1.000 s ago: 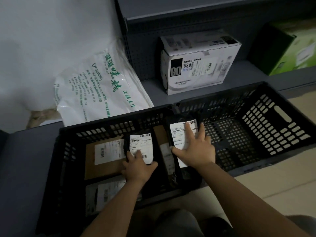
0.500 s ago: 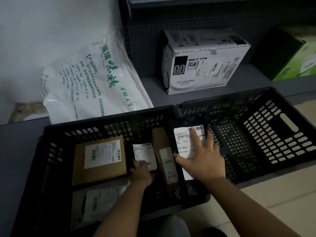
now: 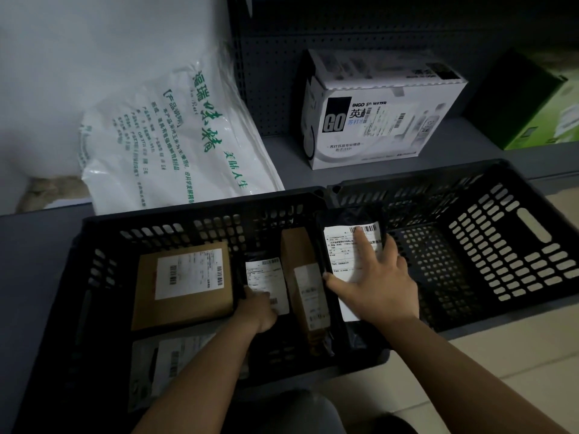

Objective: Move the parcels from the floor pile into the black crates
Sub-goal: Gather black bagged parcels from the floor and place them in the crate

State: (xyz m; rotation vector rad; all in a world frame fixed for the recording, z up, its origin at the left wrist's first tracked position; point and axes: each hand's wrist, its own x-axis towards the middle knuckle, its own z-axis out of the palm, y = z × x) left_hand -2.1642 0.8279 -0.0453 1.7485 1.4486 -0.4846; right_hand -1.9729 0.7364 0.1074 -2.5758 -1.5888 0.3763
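— Item one, hands?
— Right hand [image 3: 377, 281] spread flat on a black parcel [image 3: 352, 245] by the left crate [image 3: 94, 245]'s right wall; left hand [image 3: 258, 311] pinches a smaller black parcel [image 3: 266, 277] mid-crate (likely stood on edge to save room).
— Surroundings?
— Right crate [image 3: 501, 239] bare; both on a grey ledge [image 3: 34, 245] beneath a dim pegboard shelf [image 3: 282, 151].
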